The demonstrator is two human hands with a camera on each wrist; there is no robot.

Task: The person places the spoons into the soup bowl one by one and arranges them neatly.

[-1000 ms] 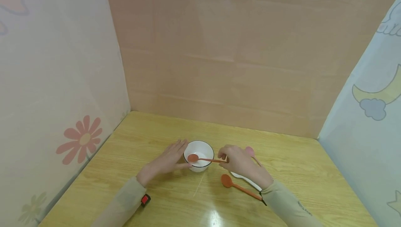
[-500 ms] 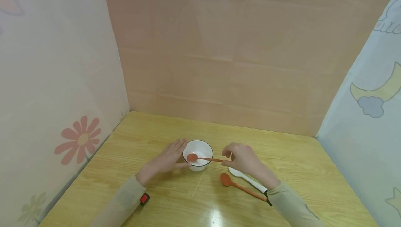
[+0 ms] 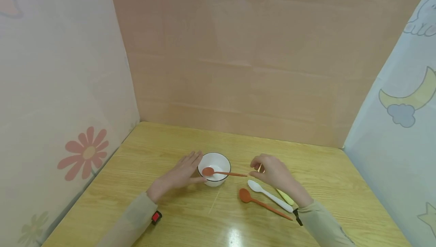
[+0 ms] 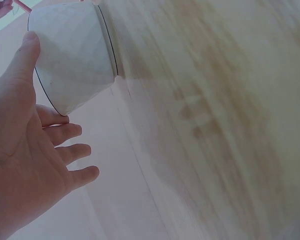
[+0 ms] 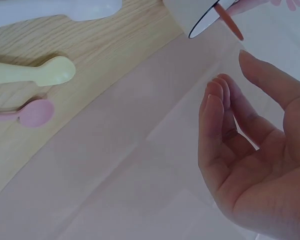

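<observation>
A white bowl with a dark rim stands on the table. An orange spoon lies across it, head inside and handle over the right rim. My left hand rests against the bowl's left side, thumb and index finger at the rim and fingers fairly straight. In the left wrist view the bowl is between thumb and index finger. Just past the handle's end, my right hand holds nothing. Its thumb and fingertips are apart in the right wrist view.
Right of the bowl lie a second orange spoon, a white spoon and a pale yellow spoon, partly under the right hand. A pink spoon shows in the right wrist view. Cloth walls enclose the table.
My right hand has let go of the orange spoon's handle and moved right, away from the bowl. The spoon stays across the bowl. My left hand keeps its place.
</observation>
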